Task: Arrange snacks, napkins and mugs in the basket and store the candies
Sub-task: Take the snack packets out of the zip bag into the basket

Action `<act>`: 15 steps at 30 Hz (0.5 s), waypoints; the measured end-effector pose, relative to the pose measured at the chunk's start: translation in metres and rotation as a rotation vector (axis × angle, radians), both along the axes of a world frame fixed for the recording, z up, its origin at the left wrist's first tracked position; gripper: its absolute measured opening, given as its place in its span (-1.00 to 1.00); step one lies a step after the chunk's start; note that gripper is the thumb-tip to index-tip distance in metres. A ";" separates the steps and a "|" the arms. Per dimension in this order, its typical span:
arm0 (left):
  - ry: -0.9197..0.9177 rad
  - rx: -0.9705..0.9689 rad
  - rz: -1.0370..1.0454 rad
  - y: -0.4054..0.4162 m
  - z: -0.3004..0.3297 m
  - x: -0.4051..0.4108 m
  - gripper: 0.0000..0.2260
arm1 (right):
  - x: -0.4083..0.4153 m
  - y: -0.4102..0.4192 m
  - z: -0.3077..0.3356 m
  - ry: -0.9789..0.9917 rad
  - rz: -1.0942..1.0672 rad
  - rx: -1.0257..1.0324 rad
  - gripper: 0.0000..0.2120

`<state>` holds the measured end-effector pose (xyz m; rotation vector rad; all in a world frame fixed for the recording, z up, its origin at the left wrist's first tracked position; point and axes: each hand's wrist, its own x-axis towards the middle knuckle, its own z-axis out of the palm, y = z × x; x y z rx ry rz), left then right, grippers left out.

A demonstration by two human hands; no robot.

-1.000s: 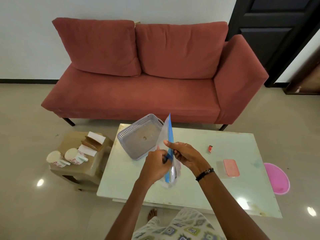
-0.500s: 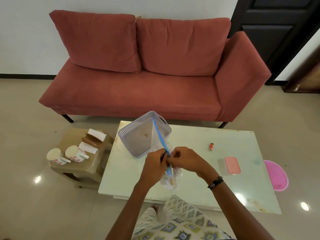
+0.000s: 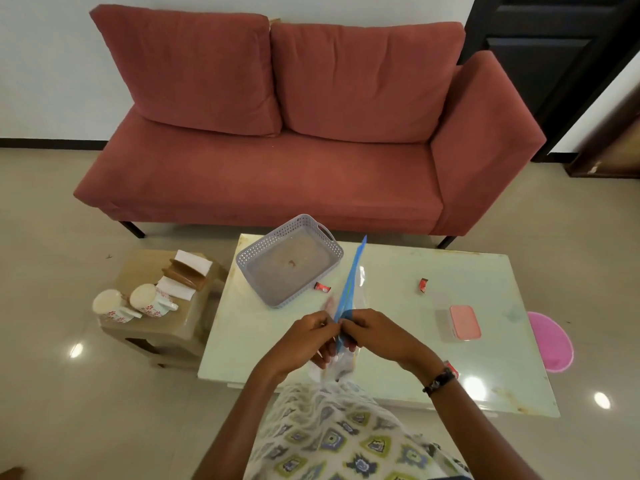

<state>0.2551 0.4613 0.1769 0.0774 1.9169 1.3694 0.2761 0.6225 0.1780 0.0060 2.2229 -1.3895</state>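
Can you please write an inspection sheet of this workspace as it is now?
Surface: pale glass-topped table, mostly bare.
Job's things: grey perforated plastic basket empty; clear zip bag with blue seal; small red candies; two white floral mugs, white napkins on beige stool.
Clutter: pink-lidded box.
Hands: left hand, right hand pinch the bag.
Cables: nothing seen.
Surroundings: red fabric sofa, dark door.

Black beaded bracelet, patterned garment
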 end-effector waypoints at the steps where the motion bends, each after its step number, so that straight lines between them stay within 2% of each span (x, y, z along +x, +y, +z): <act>1: -0.016 0.017 -0.010 -0.001 0.001 0.000 -0.82 | 0.000 0.002 -0.002 -0.013 0.000 -0.035 -0.70; 4: -0.020 -0.009 -0.074 -0.002 0.005 -0.003 -0.90 | 0.000 0.006 -0.005 -0.047 0.009 -0.104 -0.71; 8: -0.089 -0.027 -0.229 -0.003 0.010 -0.005 -0.81 | 0.004 0.006 -0.005 -0.056 0.004 -0.126 -0.70; 15: -0.030 0.106 -0.096 0.006 0.009 0.002 -0.75 | 0.000 0.015 0.009 -0.247 -0.051 -0.163 -0.76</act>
